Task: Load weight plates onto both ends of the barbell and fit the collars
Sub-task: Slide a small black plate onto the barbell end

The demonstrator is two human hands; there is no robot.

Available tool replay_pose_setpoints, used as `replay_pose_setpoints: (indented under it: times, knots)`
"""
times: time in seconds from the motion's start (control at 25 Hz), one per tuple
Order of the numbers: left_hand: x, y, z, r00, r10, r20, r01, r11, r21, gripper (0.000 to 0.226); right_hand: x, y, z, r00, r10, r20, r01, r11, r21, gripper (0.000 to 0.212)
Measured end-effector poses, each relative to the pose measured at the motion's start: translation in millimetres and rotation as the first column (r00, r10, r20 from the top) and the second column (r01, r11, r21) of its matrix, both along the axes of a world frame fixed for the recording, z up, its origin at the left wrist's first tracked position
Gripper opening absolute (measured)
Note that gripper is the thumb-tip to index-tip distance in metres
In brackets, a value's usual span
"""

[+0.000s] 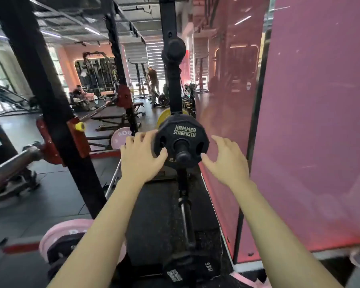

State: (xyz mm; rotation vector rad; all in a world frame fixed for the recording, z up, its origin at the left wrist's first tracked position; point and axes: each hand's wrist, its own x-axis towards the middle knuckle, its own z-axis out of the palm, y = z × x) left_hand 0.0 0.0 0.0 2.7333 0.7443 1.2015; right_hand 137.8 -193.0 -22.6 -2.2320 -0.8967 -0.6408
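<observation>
Left hand grips the rim of the black plate; right hand hovers open beside it, fingers spread, holding nothing. Plate sits on the barbell sleeve, apparently being seated; a collar would come next. Lettering reads "HAMMER STRENGTH"; a plate below is marked "15KG".

Two bare hands, the left hand at nine o'clock of one small black plate, the right hand at three. Two pink plates: one at ten o'clock, one at seven. Two people beyond.
</observation>
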Motion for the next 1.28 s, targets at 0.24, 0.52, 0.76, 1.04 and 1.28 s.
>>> replay_pose_setpoints:
  times: [0.24, 0.52, 0.76, 1.04, 1.28]
  knots:
    - [55, 45, -5, 0.986, 0.031, -0.162, -0.018, 0.996, 0.084, 0.062, 47, 44, -6, 0.997, -0.05, -0.062, 0.04, 0.986, -0.16, 0.073]
    - [88, 71, -1, 0.975, 0.034, -0.219, 0.01, 0.981, 0.195, 0.064, 76, 80, -2, 0.991, -0.128, 0.041, 0.134, 0.962, -0.238, 0.053]
    - [88, 73, 4, 0.984, 0.012, -0.18, 0.028, 0.975, 0.219, 0.055, 79, 82, -1, 0.982, -0.17, 0.08, 0.183, 0.958, -0.221, 0.038]
    - [73, 58, 2, 0.991, 0.03, -0.134, -0.002, 0.979, 0.203, 0.042, 62, 71, -13, 0.987, -0.163, -0.009, 0.161, 0.982, -0.102, 0.027]
    - [44, 32, 3, 0.98, 0.095, -0.176, -0.059, 0.978, 0.198, 0.045, 39, 45, -10, 0.991, -0.137, -0.002, 0.137, 0.988, -0.065, 0.031]
